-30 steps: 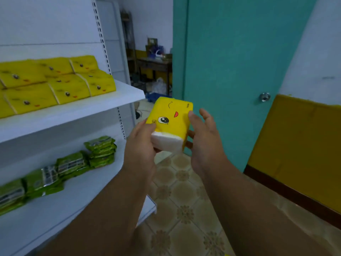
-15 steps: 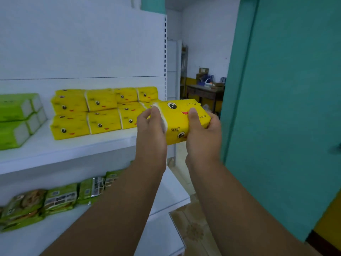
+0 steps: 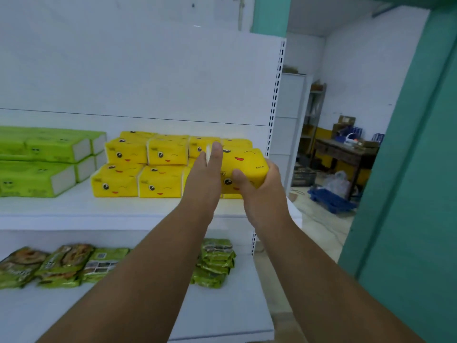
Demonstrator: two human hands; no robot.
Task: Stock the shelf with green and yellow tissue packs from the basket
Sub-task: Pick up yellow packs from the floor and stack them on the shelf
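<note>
A yellow tissue pack with a winking face sits between my two hands, at the right end of the upper white shelf. My right hand grips its right side, thumb on the front. My left hand lies flat against its white left end, fingers straight. Stacked yellow packs stand two high just left of it, and another lies under it. Green tissue packs are stacked at the far left. The basket is out of sight.
The lower shelf carries several flat green snack packets. A teal door stands close on the right. Behind the shelf's perforated upright, a back room holds a wooden table and a blue crate.
Both hands carried the yellow pack up from over the floor and forward to the upper shelf's right end. My view swung left toward the shelf. The left hand's fingers have straightened against the pack's end.
</note>
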